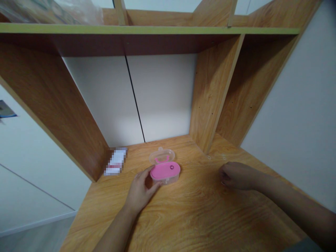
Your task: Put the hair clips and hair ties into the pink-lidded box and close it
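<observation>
Wooden bench [196, 213] under shelving [147, 29]: our left hand [141, 190] clasps the small oval clear plastic box with pink lid [165, 172], apparently steadying it; our right hand [236, 176] rests curled shut nearby.

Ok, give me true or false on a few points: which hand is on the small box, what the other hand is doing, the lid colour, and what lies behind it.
1. The left hand touches the small box. True.
2. The right hand holds the small box. False: it rests curled on the desk, apart from the box.
3. A clear piece lies just behind the small box. True.
4. The small box has a blue lid. False: the lid is pink.
</observation>
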Demonstrator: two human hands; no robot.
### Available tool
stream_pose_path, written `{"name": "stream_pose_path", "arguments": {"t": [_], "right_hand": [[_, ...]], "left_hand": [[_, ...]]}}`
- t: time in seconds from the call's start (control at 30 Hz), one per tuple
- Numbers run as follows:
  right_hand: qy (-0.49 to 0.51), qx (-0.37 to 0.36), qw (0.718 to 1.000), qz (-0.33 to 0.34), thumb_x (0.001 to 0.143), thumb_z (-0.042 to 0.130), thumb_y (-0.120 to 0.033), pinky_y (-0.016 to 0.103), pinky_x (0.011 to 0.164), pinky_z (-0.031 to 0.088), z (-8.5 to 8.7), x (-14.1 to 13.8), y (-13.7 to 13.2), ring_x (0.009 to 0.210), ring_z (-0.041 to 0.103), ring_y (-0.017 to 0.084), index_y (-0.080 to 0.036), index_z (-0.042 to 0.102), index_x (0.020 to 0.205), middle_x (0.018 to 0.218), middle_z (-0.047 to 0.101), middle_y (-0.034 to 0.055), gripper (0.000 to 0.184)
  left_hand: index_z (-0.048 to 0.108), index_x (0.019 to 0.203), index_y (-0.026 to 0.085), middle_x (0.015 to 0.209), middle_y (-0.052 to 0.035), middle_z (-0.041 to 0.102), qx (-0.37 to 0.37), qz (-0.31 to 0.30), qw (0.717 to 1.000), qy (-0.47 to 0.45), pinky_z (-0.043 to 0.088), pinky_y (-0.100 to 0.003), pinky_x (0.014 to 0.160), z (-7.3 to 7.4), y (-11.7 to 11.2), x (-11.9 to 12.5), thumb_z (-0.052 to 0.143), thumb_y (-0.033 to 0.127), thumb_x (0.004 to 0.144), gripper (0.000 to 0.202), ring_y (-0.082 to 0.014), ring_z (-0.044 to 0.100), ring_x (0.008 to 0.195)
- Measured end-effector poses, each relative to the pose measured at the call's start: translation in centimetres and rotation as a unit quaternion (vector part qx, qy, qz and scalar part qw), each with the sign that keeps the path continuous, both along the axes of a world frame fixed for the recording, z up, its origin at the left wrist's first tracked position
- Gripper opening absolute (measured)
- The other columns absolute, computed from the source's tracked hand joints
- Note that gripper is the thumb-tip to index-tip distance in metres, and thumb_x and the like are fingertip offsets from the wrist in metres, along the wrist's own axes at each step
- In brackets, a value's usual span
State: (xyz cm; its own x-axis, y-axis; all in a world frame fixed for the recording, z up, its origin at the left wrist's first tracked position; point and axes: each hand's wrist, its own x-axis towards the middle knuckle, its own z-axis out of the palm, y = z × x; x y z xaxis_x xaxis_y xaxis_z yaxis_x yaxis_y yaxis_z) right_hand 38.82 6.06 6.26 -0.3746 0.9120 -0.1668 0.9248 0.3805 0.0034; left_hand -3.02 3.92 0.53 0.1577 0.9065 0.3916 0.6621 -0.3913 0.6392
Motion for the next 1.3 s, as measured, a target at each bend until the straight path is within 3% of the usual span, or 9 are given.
{"name": "stream_pose_path", "arguments": {"t": [0.17,0.33,0.53,0.7,1.0,1.3], "right_hand": [[0.005,-0.013,1.0,0.008,0.075,0.055,-0.022,0.031,0.062,0.037,0.1,-0.4,0.1,0.073,0.067,0.025,-0.017,0.074,0.076,0.083,0.075,0.0115,0.019],[0.029,-0.036,0.999,0.022,0.077,0.054,-0.023,0.028,0.059,0.034,1.6,-2.2,0.3,0.067,0.062,0.02,-0.017,0.071,0.074,0.079,0.072,0.0082,0.018],[0.085,-0.024,0.995,0.053,0.086,0.054,-0.032,0.026,0.054,0.026,5.4,-7.3,0.9,0.056,0.048,0.012,-0.018,0.061,0.069,0.065,0.062,0.0017,0.024],[0.111,0.004,0.988,0.111,0.088,0.055,-0.033,0.026,0.055,0.027,7.7,-12.5,1.9,0.06,0.051,0.013,-0.018,0.066,0.078,0.071,0.067,0.0027,0.021],[0.017,0.043,0.977,0.209,0.086,0.055,-0.027,0.027,0.057,0.029,7.3,-18.7,2.8,0.069,0.064,0.019,-0.018,0.07,0.079,0.083,0.075,0.0078,0.019],[-0.014,0.035,0.977,0.21,0.083,0.056,-0.024,0.026,0.058,0.032,7.3,-19.5,2.1,0.071,0.066,0.02,-0.017,0.073,0.077,0.084,0.076,0.0096,0.019]], "left_hand": [[0.056,0.136,0.024,0.127,-0.0117,0.068,-0.006,0.003,1.0,-0.005,0.051,-0.047,0.102,0.1,0.0,0.1,0.072,0.044,0.083,0.059,-0.0284,0.066,0.114],[0.057,0.134,0.023,0.128,-0.0115,0.068,-0.007,0.006,1.0,-0.003,0.05,-0.047,0.103,0.1,0.0,0.0,0.073,0.045,0.083,0.058,-0.0284,0.065,0.115],[0.056,0.135,0.022,0.13,-0.0124,0.067,0.002,0.007,1.0,-0.002,0.049,-0.048,0.104,-0.1,0.0,0.1,0.072,0.046,0.083,0.059,-0.0291,0.064,0.117],[0.057,0.135,0.023,0.128,-0.0124,0.068,0.014,0.006,1.0,-0.003,0.05,-0.047,0.103,-0.2,0.0,0.1,0.073,0.045,0.083,0.059,-0.0293,0.066,0.116],[0.056,0.136,0.024,0.128,-0.0113,0.068,0.027,0.007,1.0,0.005,0.051,-0.047,0.102,-0.1,0.0,-0.1,0.074,0.045,0.081,0.061,-0.0294,0.065,0.116],[0.056,0.136,0.023,0.13,-0.0112,0.068,0.025,0.003,1.0,0.006,0.049,-0.047,0.104,0.0,0.0,-0.1,0.074,0.045,0.081,0.061,-0.0288,0.064,0.116]]}}
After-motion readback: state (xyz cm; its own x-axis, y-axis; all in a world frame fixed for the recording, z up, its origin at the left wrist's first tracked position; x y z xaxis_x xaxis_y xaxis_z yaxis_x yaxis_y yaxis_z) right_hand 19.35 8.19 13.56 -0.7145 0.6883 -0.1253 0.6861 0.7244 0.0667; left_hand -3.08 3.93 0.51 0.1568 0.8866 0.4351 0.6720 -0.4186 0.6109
